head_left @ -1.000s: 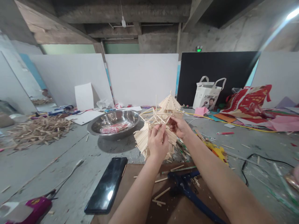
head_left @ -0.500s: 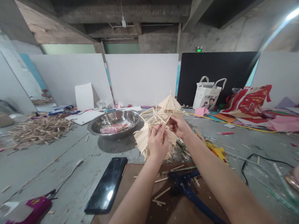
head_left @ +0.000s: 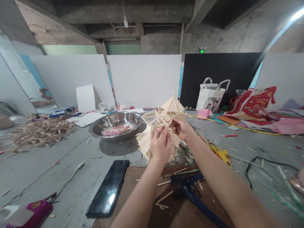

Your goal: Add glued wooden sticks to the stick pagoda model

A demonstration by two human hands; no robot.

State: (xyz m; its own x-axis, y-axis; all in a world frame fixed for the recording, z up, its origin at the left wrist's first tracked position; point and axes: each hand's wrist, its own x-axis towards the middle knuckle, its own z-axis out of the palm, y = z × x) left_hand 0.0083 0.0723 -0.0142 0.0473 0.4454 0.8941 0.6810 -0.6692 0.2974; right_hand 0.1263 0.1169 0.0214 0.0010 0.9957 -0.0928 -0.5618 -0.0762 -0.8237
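Note:
A small model building made of pale wooden sticks [head_left: 144,142] stands at the middle of the table, with a sloping slatted roof. Both of my hands are at its upper part. My left hand [head_left: 161,142] has its fingers closed at the top of the roof, pinching the stick framework there. From the right, my right hand [head_left: 182,129] reaches in with fingers bent together around a thin wooden stick [head_left: 171,121] at the frame; the fingertips are partly hidden. Behind stands a pointed stick roof [head_left: 173,104].
A steel basin [head_left: 115,125] with plastic packets sits left of the model. Nearer me lie a phone [head_left: 108,189], a blue-handled cutter [head_left: 193,190] on a brown board [head_left: 133,193], and a purple glue gun [head_left: 39,210]. Right are a yellow tool [head_left: 219,153] and cable; far left, a stick pile [head_left: 42,131].

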